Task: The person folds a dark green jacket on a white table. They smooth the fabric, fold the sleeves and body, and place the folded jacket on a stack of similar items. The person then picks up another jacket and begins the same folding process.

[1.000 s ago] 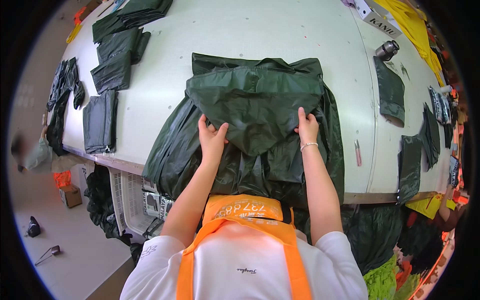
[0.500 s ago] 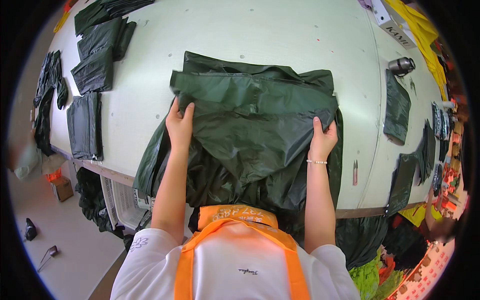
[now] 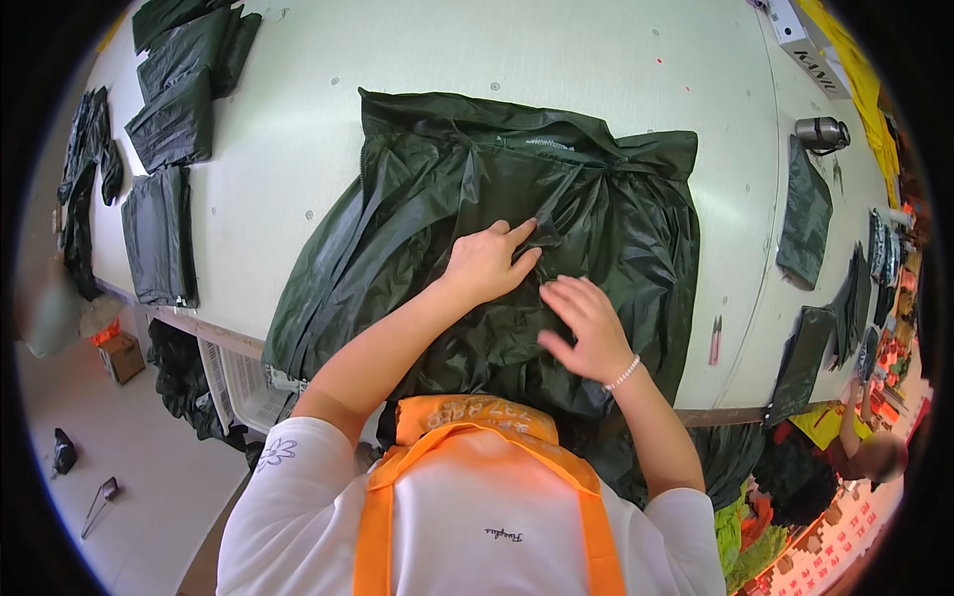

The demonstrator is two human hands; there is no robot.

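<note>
A dark green, shiny waterproof jacket (image 3: 407, 238) lies spread on the table in front of me, its collar end toward the far side and its lower part at the near edge. My left hand (image 3: 487, 263) rests on the jacket's middle, index finger stretched out and thumb apart from it, beside a small crease. Just to its right, my right hand (image 3: 584, 328) hovers over or lightly touches the fabric, fingers apart and palm turned inward. Neither hand visibly grips cloth, though the left hand's lower fingers are partly hidden.
Folded dark green garments (image 3: 159, 238) lie along the table's left side. At the right are small snips (image 3: 715, 341), more folded pieces (image 3: 803, 214), a metal flask (image 3: 822, 134) and a white box (image 3: 805, 45). Below the left edge stands a white plastic crate (image 3: 238, 377).
Both hands have let go of the raised fabric layer and come to the jacket's middle. That layer has dropped out of sight, and the jacket's front and collar now show.
</note>
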